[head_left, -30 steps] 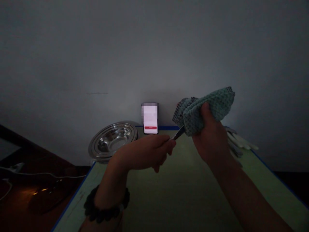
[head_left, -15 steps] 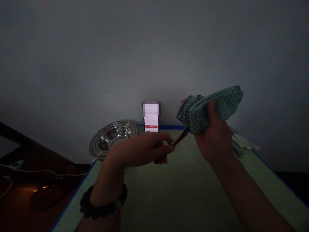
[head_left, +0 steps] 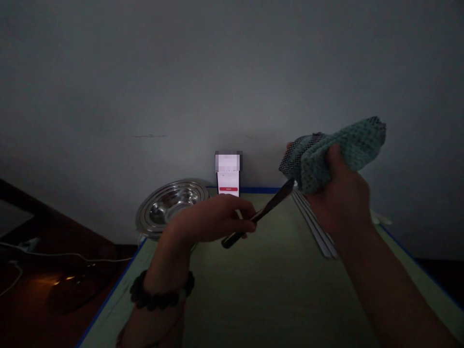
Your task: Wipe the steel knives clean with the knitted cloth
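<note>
My left hand (head_left: 213, 220), with a dark bead bracelet at the wrist, is closed round the handle of a table knife (head_left: 261, 215). The blade points up and right, its tip just clear of the cloth. My right hand (head_left: 339, 195) is held above the table and grips a bunched teal knitted cloth (head_left: 337, 150) with a dark checked edge. Both hands hover over the pale green table (head_left: 268, 290).
A stack of steel bowls (head_left: 170, 205) sits at the table's back left corner. A lit phone (head_left: 227, 174) leans on the grey wall. Several long metal utensils (head_left: 313, 222) lie at back right. The table has blue edging; a dark wooden surface with cables lies to the left.
The right hand with the cloth has moved right and up, drawing off the blade. The knife, earlier buried in the cloth, now shows its full length. The utensils on the table have come into view.
</note>
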Demonstrator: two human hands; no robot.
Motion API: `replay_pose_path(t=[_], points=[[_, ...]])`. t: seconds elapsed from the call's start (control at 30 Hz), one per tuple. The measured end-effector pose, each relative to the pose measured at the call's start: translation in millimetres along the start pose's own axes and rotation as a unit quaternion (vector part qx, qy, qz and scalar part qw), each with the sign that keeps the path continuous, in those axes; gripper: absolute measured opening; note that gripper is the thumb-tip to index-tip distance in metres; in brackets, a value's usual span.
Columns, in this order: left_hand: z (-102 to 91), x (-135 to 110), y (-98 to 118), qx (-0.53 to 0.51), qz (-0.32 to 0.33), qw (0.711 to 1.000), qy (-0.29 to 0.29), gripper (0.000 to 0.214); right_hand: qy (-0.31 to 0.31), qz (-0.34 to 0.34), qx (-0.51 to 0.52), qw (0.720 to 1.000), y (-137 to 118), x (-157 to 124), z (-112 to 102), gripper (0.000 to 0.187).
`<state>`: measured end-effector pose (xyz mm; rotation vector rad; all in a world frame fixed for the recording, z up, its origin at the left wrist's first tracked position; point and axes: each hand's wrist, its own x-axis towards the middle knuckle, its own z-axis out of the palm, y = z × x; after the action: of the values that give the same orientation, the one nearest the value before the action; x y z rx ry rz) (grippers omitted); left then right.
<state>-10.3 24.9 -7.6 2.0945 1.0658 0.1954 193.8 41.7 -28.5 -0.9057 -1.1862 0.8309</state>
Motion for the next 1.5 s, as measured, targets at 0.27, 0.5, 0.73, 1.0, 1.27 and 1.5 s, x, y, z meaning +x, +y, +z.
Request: replay_pose_path(t=[0.27, 0.5, 0.73, 1.0, 1.27, 1.5], points=[[-8.0, 1, -21, -0.022, -0.006, 0.995, 0.101, 0.02, 0.067, 0.087, 0.047, 0.993, 6, 17, -18, 0.016], [9.0, 29, -16, -0.178, -0.005, 0.963, 0.2, 0.016, -0.155, -0.028, -0.336, 0.929, 19, 2, -9, 0.054], [11.8, 32, -20, -0.204, 0.03, 0.947, 0.247, 0.022, -0.327, 0.063, -0.179, 0.926, 2, -4, -5, 0.034], [14.4, 33, -12, -0.181, 0.054, 0.939, 0.288, 0.02, -0.377, 0.006, -0.236, 0.896, -2, -6, -7, 0.028], [12.0, 28, -5, -0.229, 0.059, 0.939, 0.249, 0.018, -0.379, -0.038, -0.38, 0.843, -8, -9, -3, 0.026], [-12.9, -5, -12, -0.247, 0.021, 0.903, 0.351, 0.018, -0.458, -0.022, -0.361, 0.812, -8, 2, -29, 0.019]])
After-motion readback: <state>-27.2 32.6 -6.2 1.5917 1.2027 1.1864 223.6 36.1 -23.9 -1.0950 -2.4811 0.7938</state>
